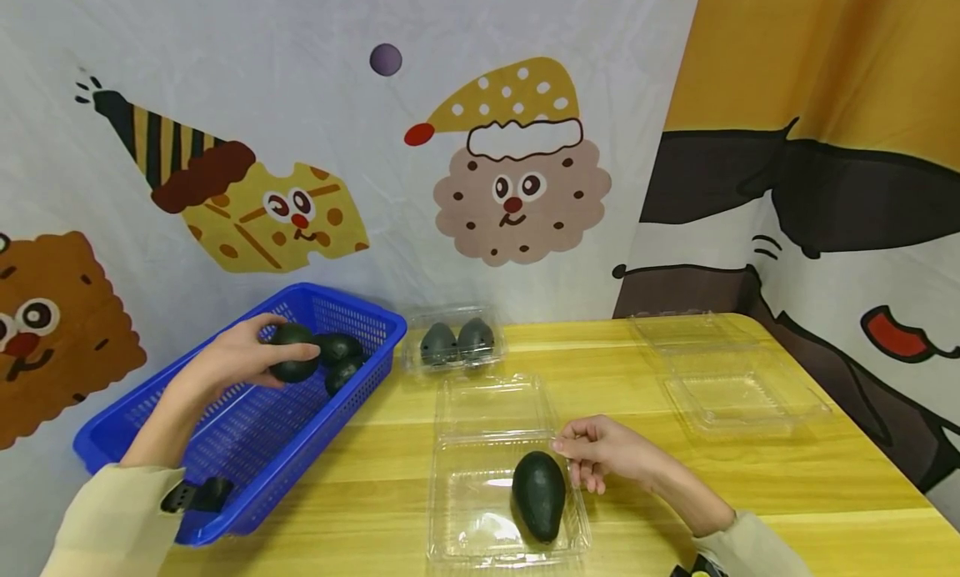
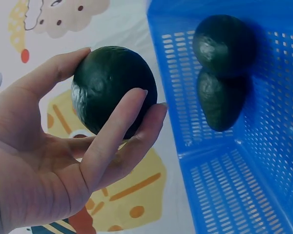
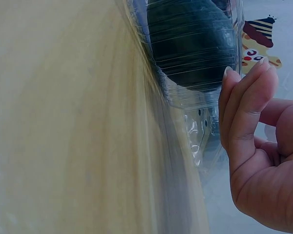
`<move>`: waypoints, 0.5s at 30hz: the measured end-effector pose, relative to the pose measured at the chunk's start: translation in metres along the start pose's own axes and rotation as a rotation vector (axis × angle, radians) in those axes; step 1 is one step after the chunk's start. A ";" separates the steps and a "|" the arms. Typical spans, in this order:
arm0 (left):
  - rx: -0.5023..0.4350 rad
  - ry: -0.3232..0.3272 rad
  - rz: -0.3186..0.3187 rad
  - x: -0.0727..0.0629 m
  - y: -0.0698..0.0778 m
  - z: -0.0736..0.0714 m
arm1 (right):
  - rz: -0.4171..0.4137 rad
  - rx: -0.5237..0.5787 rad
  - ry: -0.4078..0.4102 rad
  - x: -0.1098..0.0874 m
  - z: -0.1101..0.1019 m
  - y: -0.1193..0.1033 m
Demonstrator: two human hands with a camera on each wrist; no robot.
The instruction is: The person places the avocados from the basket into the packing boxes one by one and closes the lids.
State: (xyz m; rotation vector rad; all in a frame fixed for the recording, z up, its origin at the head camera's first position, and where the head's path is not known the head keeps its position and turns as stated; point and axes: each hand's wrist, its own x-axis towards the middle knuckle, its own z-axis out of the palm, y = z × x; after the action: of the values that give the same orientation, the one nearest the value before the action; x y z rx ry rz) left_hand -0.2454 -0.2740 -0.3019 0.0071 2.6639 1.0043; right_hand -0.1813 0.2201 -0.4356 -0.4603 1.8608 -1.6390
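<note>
My left hand [image 1: 238, 353] grips a dark green avocado [image 1: 292, 363] over the blue basket [image 1: 341, 431]. In the left wrist view, thumb and fingers curl round the held avocado [image 2: 112, 90]. Two more avocados [image 2: 223, 46] lie together at the basket's far end. On the table in front, an opened clear plastic clamshell box [image 1: 459, 523] holds one avocado [image 1: 539, 498] along the right side of its base. My right hand [image 1: 611, 454] pinches the right rim of this box near the hinge; its fingertips [image 3: 264, 66] show against the box wall in the right wrist view.
A closed clear box [image 1: 455, 337] with two avocados stands at the back, just right of the basket. More opened clear boxes [image 1: 742, 393] lie at the right rear of the wooden table [image 1: 615, 360]. A printed cloth [image 1: 517, 27] hangs behind the table.
</note>
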 end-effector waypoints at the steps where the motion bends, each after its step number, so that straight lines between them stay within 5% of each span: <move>1: 0.006 -0.001 0.004 -0.001 0.001 0.000 | 0.002 -0.001 0.000 0.000 0.000 0.000; 15: 0.012 -0.001 0.051 -0.018 0.025 0.002 | 0.004 0.003 0.001 0.000 0.000 -0.001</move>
State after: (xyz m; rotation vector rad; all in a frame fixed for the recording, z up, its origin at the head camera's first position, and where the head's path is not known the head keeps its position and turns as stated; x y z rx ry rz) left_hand -0.2305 -0.2560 -0.2824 0.0783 2.6810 1.0037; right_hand -0.1815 0.2194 -0.4350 -0.4547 1.8585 -1.6389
